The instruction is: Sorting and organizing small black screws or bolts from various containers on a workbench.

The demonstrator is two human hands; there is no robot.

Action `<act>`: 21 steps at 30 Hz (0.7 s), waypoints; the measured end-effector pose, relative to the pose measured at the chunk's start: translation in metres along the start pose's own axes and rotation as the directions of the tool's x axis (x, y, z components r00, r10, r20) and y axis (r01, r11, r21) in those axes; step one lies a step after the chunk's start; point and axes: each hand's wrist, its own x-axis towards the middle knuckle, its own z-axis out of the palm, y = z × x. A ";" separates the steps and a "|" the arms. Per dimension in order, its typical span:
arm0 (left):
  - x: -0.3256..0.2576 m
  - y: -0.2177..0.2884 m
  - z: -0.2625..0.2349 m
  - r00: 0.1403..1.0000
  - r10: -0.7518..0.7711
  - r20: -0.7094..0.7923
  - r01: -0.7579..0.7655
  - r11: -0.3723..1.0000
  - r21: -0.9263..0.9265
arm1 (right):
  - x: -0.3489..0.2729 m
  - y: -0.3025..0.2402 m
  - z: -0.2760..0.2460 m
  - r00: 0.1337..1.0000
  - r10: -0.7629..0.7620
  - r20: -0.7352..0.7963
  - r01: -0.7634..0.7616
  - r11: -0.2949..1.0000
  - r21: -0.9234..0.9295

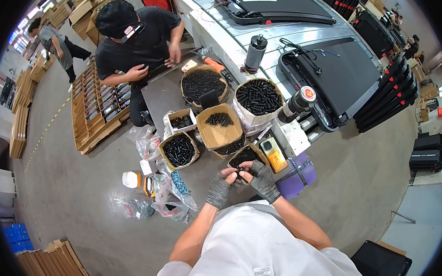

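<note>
Grey fingerless gloves, two of them, cover my left hand (221,186) and my right hand (261,181), the fingertips bare. I hold the two hands close together, thumbs and fingers bent inward; I cannot tell whether either is clamped on a small part, for anything between the tips is too small to make out. Just beneath them is one small carton (261,154) of black pieces (244,156).

Six more open containers stand around it: one lower-left carton (181,167) of black screws, one small white box (186,129), one wide tan carton (221,138) with a small dark heap, one carton partly hidden under that, one round-mouthed carton (183,85) and one plastic-lined box (252,120), both well filled with black parts. To my right lies one yellow device (276,160), beside one purple object (299,178). Two dark motors stand farther off, one upright motor (255,55) and one tilted motor (295,106). Across from me, one co-worker (135,44) holds two bare hands apart.
</note>
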 end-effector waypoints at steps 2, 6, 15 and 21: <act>0.001 -0.001 0.001 1.000 0.014 -0.007 -0.014 1.000 0.026 | 0.000 -0.004 0.001 0.996 0.088 0.012 -0.088 0.993 0.083; 0.003 -0.006 -0.002 0.999 0.031 -0.045 -0.030 0.999 0.029 | -0.002 -0.003 0.005 0.998 0.014 -0.063 -0.012 1.000 0.024; -0.003 0.009 0.005 0.997 0.070 -0.012 -0.069 0.993 0.094 | -0.002 -0.007 0.004 0.996 -0.030 -0.087 0.032 0.999 0.028; -0.011 0.035 0.021 0.976 0.208 0.064 -0.206 0.978 -0.037 | 0.006 -0.017 -0.012 0.995 0.094 0.011 -0.095 0.987 0.131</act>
